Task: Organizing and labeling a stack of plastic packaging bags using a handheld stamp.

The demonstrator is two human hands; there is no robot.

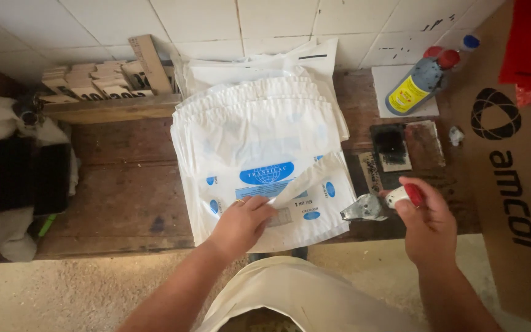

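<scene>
A stack of white bags with blue oval prints (pixel 259 132) lies fanned out on a worn wooden bench (pixel 124 197). My left hand (pixel 241 222) presses on the near edge of the stack and lifts the top bag's corner (pixel 314 178), folding it back. My right hand (pixel 426 222) is closed around a hand stamp with a red and white handle and an ink-stained head (pixel 367 208), held just right of the stack. A black ink pad (pixel 392 147) sits on the bench beyond that hand.
A grey bottle with a yellow label and red cap (pixel 418 86) lies at the back right. A brown cardboard box (pixel 511 172) stands on the right. Wooden blocks in a tray (pixel 93 83) sit back left; a black and white cloth bundle (pixel 23 178) is far left.
</scene>
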